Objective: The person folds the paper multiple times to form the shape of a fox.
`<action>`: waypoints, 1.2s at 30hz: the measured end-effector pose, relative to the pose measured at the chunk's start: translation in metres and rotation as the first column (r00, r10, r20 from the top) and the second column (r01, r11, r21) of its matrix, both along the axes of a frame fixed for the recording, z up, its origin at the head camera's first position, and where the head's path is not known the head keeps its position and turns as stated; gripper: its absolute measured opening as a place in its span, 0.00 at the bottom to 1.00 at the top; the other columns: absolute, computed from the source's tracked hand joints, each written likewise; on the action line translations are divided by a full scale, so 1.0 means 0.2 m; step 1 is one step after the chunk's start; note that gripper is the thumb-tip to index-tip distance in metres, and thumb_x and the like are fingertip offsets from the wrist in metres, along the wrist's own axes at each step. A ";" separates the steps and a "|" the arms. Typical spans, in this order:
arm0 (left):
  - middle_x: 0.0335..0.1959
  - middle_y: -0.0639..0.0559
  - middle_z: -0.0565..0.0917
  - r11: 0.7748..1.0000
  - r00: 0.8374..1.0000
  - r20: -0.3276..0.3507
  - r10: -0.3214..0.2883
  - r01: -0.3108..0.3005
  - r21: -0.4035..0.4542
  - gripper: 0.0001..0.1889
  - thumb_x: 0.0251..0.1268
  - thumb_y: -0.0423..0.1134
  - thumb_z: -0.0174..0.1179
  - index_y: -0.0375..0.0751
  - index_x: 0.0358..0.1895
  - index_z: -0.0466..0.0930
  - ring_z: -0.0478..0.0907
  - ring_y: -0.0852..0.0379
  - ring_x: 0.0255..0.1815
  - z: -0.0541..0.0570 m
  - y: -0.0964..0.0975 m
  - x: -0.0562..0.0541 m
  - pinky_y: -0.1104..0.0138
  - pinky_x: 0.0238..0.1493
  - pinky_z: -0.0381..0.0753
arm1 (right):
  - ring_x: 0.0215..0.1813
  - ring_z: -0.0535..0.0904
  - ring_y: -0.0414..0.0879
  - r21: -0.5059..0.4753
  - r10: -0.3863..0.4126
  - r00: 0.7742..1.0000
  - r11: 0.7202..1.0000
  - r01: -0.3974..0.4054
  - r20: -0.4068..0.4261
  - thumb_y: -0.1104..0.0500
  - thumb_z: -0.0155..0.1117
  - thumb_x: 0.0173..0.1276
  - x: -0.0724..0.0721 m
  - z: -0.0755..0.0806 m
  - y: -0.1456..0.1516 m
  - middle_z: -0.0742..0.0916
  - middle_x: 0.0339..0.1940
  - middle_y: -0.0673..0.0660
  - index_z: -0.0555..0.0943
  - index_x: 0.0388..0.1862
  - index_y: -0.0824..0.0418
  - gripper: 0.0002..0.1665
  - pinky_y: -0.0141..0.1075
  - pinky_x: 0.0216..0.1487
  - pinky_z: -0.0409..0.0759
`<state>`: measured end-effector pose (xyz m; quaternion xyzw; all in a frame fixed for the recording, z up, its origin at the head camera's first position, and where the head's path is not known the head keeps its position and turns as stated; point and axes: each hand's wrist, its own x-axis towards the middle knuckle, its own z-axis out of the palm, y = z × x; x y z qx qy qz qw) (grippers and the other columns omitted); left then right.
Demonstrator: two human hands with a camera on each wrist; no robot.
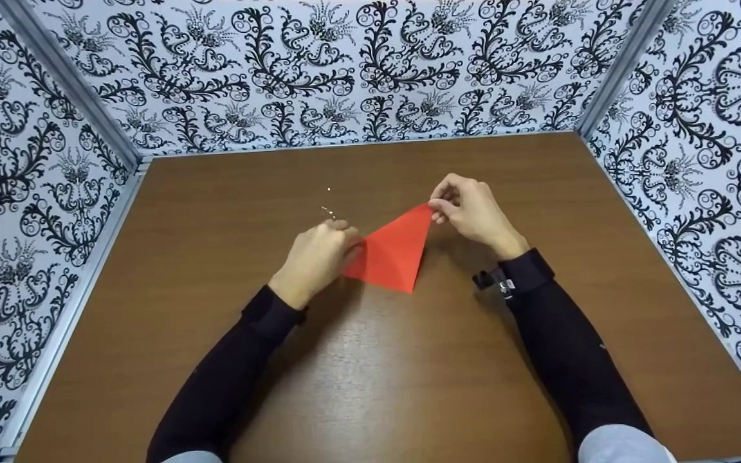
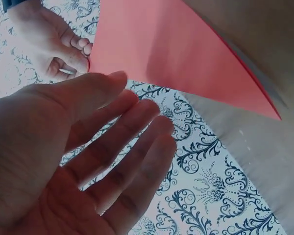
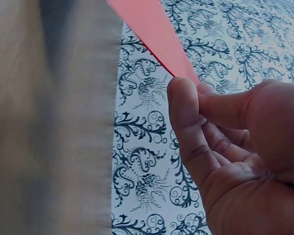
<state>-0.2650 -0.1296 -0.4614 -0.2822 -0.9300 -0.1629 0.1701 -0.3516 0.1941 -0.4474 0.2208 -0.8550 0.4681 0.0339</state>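
Note:
A red sheet of paper [image 1: 396,254], roughly triangular in outline, is held up over the brown table. My right hand [image 1: 476,209] pinches its upper right corner between thumb and index finger; the right wrist view shows the paper [image 3: 159,36] rising from those fingertips. At the paper's left side is my left hand [image 1: 319,257]. In the left wrist view its fingers are loosely bent and spread, with the thumb tip overlapping the edge of the paper [image 2: 171,54]. No grip shows there, and whether the thumb touches the paper is unclear.
The brown wooden table [image 1: 345,386] extends around both hands. Patterned black-and-white panels [image 1: 345,64] stand at the back and both sides, joined by grey metal posts [image 1: 624,64]. Small bright specks [image 1: 329,210] show beyond the left hand.

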 end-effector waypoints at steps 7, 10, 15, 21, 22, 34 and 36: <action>0.54 0.43 0.95 0.997 0.997 -0.053 0.063 -0.060 0.057 0.16 0.79 0.38 0.78 0.41 0.65 0.95 0.93 0.39 0.57 0.06 0.00 -0.02 0.46 0.51 0.98 | 0.38 0.96 0.53 -0.084 0.004 0.999 0.996 -0.008 -0.046 0.66 0.75 0.84 0.02 0.04 0.00 0.95 0.44 0.67 0.86 0.51 0.70 0.07 0.30 0.41 0.94; 0.58 0.41 0.95 0.995 0.993 -0.087 0.077 -0.071 0.075 0.20 0.79 0.38 0.79 0.39 0.68 0.93 0.92 0.39 0.60 0.08 0.01 -0.04 0.48 0.55 0.98 | 0.38 0.95 0.51 -0.115 -0.005 0.997 0.993 -0.005 -0.081 0.66 0.74 0.84 0.02 0.06 0.00 0.95 0.43 0.68 0.86 0.51 0.71 0.08 0.30 0.41 0.94; 0.61 0.39 0.94 0.992 0.988 -0.132 0.077 -0.062 0.112 0.22 0.78 0.38 0.79 0.37 0.70 0.91 0.90 0.38 0.62 0.12 0.02 -0.08 0.49 0.63 0.95 | 0.38 0.94 0.52 -0.200 -0.010 0.991 0.980 -0.018 -0.136 0.68 0.75 0.82 0.03 0.08 -0.02 0.95 0.42 0.69 0.85 0.51 0.74 0.08 0.34 0.42 0.95; 0.63 0.38 0.94 0.988 0.986 -0.149 0.072 -0.051 0.142 0.24 0.80 0.40 0.78 0.35 0.72 0.90 0.90 0.36 0.60 0.17 0.05 -0.11 0.47 0.63 0.95 | 0.38 0.95 0.52 -0.289 -0.008 0.979 0.956 -0.053 -0.204 0.74 0.73 0.80 0.05 0.10 -0.04 0.94 0.41 0.70 0.83 0.51 0.78 0.08 0.37 0.42 0.96; 0.63 0.38 0.94 0.988 0.986 -0.149 0.074 -0.051 0.148 0.24 0.80 0.40 0.78 0.35 0.72 0.90 0.90 0.35 0.60 0.17 0.05 -0.12 0.46 0.62 0.94 | 0.38 0.95 0.51 -0.300 -0.009 0.976 0.952 -0.058 -0.216 0.74 0.73 0.80 0.05 0.10 -0.04 0.94 0.41 0.71 0.83 0.51 0.78 0.08 0.38 0.43 0.96; 0.56 0.40 0.94 0.970 0.983 -0.165 0.078 -0.037 0.239 0.17 0.82 0.41 0.77 0.39 0.66 0.94 0.89 0.37 0.57 0.19 0.06 -0.16 0.45 0.60 0.93 | 0.39 0.95 0.45 -0.323 0.011 0.935 0.937 -0.134 -0.355 0.75 0.72 0.81 0.07 0.11 -0.03 0.94 0.40 0.69 0.82 0.50 0.79 0.07 0.43 0.43 0.97; 0.55 0.41 0.93 0.966 0.984 -0.163 0.074 -0.030 0.259 0.15 0.83 0.41 0.76 0.39 0.64 0.94 0.90 0.39 0.56 0.19 0.06 -0.15 0.48 0.61 0.94 | 0.39 0.95 0.45 -0.318 0.015 0.926 0.937 -0.145 -0.378 0.74 0.71 0.82 0.07 0.11 -0.03 0.94 0.40 0.67 0.82 0.50 0.78 0.06 0.45 0.43 0.97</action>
